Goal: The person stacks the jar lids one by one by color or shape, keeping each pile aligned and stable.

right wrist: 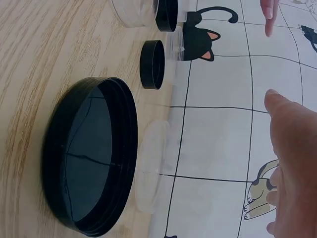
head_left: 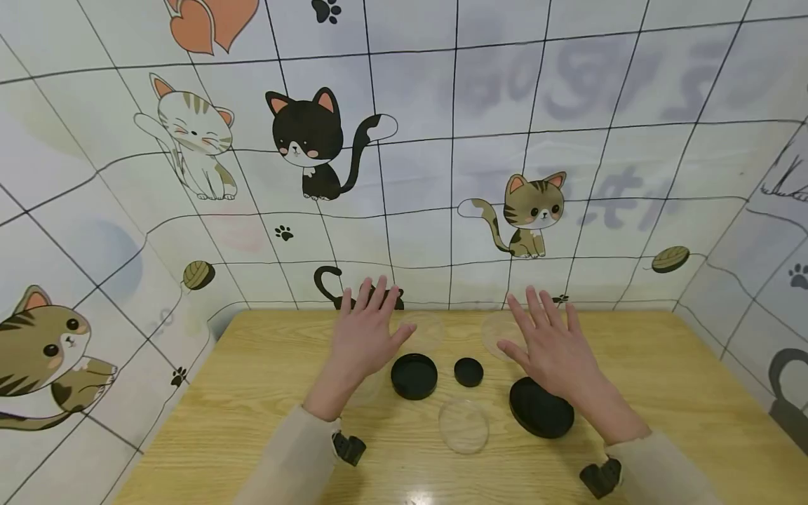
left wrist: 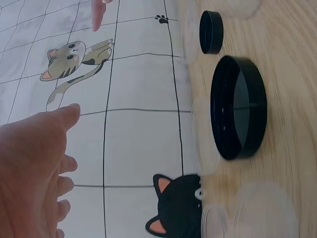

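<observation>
My left hand hangs above the back left of the table, palm down with fingers spread, holding nothing. On the other side my right hand is held the same way, also with nothing in it. Between and below them lie three black round lids, hollow side up: a medium lid, a small lid and a large lid, partly covered by my right hand in the head view. Clear round pieces lie around them: one disc in front, one at the back, others partly hidden by the hands.
The wooden table ends against a wall covering with a grid and cartoon cats. Similar covering stands at the left and right sides. A small black wrist camera is strapped to the left sleeve, another camera to the right.
</observation>
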`<state>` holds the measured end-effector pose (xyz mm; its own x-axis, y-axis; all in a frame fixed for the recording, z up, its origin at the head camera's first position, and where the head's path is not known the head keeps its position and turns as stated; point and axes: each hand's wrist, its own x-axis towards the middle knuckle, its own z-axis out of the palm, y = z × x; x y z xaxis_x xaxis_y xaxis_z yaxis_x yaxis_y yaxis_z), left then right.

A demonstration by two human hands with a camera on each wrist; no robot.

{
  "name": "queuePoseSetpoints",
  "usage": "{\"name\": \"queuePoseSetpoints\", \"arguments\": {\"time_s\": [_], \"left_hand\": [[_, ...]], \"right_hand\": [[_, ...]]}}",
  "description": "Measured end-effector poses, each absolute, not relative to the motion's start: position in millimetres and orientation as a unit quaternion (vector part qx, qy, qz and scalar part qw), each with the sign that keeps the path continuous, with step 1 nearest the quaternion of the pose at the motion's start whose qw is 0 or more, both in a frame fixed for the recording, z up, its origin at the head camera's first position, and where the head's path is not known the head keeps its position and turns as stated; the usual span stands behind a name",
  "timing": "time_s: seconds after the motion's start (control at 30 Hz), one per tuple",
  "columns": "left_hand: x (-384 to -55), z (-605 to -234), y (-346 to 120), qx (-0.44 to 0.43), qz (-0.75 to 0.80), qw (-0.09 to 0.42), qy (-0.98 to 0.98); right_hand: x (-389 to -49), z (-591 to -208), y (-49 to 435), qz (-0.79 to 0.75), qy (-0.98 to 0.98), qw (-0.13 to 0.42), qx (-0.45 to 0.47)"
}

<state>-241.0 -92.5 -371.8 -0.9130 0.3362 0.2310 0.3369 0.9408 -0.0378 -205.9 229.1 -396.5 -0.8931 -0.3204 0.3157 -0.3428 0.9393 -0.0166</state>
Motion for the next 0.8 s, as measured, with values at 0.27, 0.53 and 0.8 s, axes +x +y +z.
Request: {"name": "queuePoseSetpoints", "arguments": {"time_s": [0.27,0.53,0.8], "left_hand": [[-247,-376,-47,-0.216,-0.052,0.102,-0.970],[-265,-389,-12,-0.270,-0.234,0.080,-0.930],[-281,-411,0,-0.267,-0.411,0.010,-0.871]], "right_hand": [[-218,-401,229,0.102,-0.971,0.137,0.168],[-239,-416,248,0.302,-0.927,0.113,0.192],[-245,-435,272,0.374,-0.912,0.071,0.150]]}}
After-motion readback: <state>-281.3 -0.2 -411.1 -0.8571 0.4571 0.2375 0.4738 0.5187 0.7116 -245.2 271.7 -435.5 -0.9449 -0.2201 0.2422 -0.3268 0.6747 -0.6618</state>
